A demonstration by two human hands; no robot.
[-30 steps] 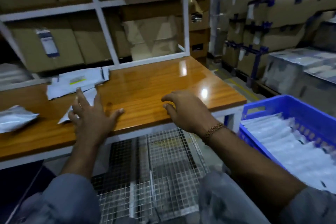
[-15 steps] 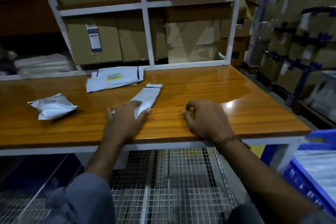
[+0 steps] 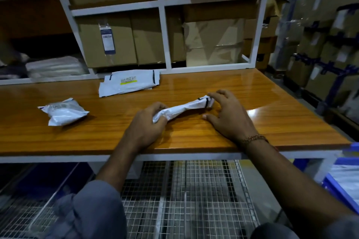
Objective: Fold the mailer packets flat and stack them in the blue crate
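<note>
Evidently light, soft and crumply, the mailer packet (image 3: 182, 107) mid-frame: left hand (image 3: 144, 129) clenches one end, right hand (image 3: 228, 116), fingers loose, touches the other.

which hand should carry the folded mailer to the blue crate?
Right, probably. The blue crate sits at the person's right, and the right hand already touches the mailer's far end; the left hand grips the near end.

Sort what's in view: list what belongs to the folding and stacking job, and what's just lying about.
Job:
left hand
right hand
rolled packet held between them
puffy packet
flat packets
blue crate

Lying about:
cardboard boxes
white rack
wooden table
wire shelf
</note>
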